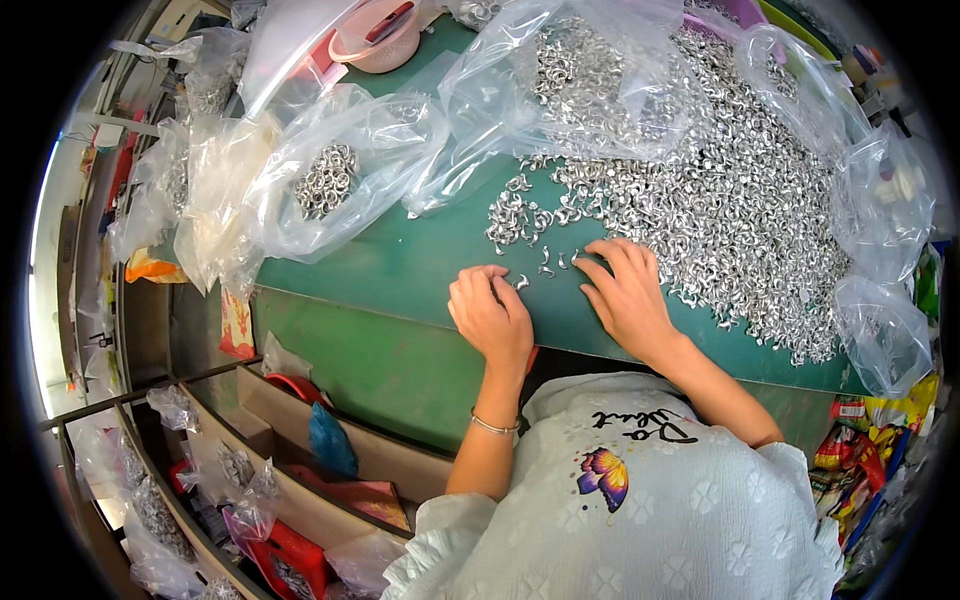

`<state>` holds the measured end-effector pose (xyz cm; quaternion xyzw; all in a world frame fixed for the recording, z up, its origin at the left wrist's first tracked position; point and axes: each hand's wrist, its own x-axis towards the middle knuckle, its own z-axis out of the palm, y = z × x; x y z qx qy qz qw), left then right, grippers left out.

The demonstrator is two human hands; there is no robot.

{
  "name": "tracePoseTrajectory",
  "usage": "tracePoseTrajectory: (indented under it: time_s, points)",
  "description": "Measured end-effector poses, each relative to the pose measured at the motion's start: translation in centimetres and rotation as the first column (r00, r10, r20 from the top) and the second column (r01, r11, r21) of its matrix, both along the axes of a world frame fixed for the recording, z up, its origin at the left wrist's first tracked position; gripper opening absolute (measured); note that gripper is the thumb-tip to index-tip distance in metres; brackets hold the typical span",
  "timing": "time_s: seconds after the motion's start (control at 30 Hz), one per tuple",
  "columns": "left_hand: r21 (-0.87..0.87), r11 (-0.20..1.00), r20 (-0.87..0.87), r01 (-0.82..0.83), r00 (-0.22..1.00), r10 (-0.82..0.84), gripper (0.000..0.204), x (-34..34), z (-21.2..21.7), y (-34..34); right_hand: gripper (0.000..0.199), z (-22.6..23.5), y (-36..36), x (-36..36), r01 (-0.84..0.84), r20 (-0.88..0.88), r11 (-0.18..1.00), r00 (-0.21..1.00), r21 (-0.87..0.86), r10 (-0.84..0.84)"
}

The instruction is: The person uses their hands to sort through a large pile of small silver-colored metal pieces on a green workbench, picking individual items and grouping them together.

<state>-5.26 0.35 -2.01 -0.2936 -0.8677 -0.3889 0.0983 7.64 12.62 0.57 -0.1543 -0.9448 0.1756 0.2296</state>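
Note:
Small shiny silver curved metal pieces lie in a big heap (740, 210) on the green tabletop, with a smaller cluster (515, 218) left of it. My left hand (490, 312) rests at the table's near edge, its fingers curled; whatever they hold is hidden. One curved metal piece (521, 283) shows right beside its thumb. My right hand (630, 300) lies palm down at the heap's left edge, fingers apart. Another metal piece (575, 258) is at its index fingertip. A few loose pieces (545, 264) sit between the hands.
A clear plastic bag (400, 140) with silver rings (327, 182) lies left on the table (380, 270). More clear plastic (630, 90) covers the heap's far side. A pink basin (380, 40) stands at the far left. Below the table, an open wooden drawer (390, 455) holds bags.

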Motion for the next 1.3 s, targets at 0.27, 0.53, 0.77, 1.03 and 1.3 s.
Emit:
tracePoseTrajectory:
  time_s: [0.27,0.53,0.77,1.03,1.3]
  points:
    - [0.095,0.985,0.134,0.145,0.978,-0.157,0.012,0.0,1.0,-1.0,0.033,0.5,0.5,-1.3,0.048,0.003,0.999,0.999,-0.002,-0.048]
    - [-0.080,0.970,0.153,0.228,0.965,-0.214,0.022,-1.0,1.9,-1.0,0.024,0.4,1.0,-1.0,-0.020,0.061,1.000,0.998,-0.018,0.021]
    - [0.013,0.922,0.208,0.387,0.901,-0.381,0.036,-0.2,3.6,-0.2,0.031,2.2,1.4,-1.9,-0.034,0.119,0.986,0.991,-0.162,0.054]
    - [-0.079,0.797,0.352,0.599,0.764,-0.540,0.051,1.5,3.6,1.1,0.035,1.7,1.8,0.7,-0.092,0.148,0.946,0.978,-0.312,0.144]
    - [-0.146,0.855,0.226,0.498,0.858,-0.461,0.038,4.0,3.8,1.6,0.048,1.3,4.0,-3.8,-0.158,0.248,0.986,0.958,0.044,0.143]
